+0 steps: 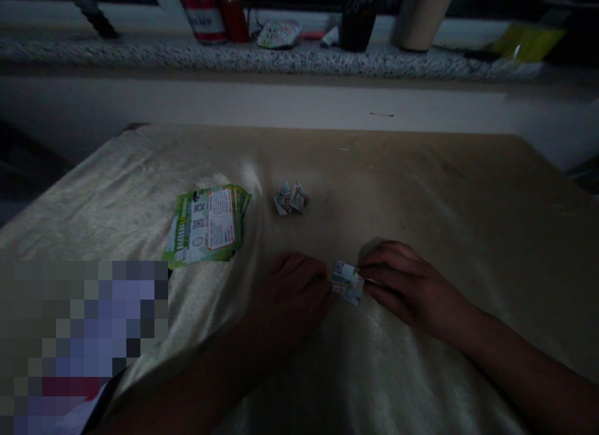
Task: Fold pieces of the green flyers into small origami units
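A small square of folded printed paper point(347, 281) lies between my two hands, low over the cloth-covered table. My left hand point(299, 288) is closed, its thumb and fingertips gripping the paper's left edge. From the other side my right hand point(409, 285) pinches the right edge, fingers bent together. Farther back sit two small folded paper pieces point(292, 198) side by side, standing up in crumpled-looking points. To the left, a stack of green and white printed leaflets point(208, 224) lies flat, with QR codes on the top sheet.
The table point(421, 179) wears a shiny, wrinkled cloth. Behind it runs a speckled stone sill point(299, 59) holding a red can point(203, 14), a black cup point(358, 17), a beige cylinder point(428, 17) and a yellow item point(528, 42). A pixelated area covers the lower left.
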A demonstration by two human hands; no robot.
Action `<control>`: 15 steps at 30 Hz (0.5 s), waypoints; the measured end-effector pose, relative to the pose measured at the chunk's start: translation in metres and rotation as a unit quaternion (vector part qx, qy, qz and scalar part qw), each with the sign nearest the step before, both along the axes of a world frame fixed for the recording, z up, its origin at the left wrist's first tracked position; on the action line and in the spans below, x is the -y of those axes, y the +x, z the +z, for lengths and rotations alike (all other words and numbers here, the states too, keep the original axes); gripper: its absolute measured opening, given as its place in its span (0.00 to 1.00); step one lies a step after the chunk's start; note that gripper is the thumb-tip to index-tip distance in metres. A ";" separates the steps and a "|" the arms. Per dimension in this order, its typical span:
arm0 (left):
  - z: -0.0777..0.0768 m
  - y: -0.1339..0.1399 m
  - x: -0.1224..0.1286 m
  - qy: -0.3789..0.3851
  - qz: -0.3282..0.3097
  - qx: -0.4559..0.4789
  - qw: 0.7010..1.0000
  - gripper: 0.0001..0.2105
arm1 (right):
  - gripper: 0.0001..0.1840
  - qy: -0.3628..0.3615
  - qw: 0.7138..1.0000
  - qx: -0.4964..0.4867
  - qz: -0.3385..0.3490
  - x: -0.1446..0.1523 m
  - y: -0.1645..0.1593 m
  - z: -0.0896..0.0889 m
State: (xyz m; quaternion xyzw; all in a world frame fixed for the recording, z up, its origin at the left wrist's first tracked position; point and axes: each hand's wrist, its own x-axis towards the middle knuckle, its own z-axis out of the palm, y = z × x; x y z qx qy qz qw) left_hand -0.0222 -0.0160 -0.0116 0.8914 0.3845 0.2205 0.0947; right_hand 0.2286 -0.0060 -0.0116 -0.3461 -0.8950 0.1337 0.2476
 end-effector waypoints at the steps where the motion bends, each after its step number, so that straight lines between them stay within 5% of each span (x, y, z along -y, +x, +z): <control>1: 0.000 0.000 0.000 0.001 -0.001 0.001 1.000 0.10 | 0.09 0.000 1.000 0.000 0.002 -0.001 0.000 -0.001; 15: -0.010 -0.001 -0.001 -0.008 0.024 -0.020 0.999 0.07 | 0.07 -0.022 1.000 -0.019 -0.003 -0.003 -0.003 -0.004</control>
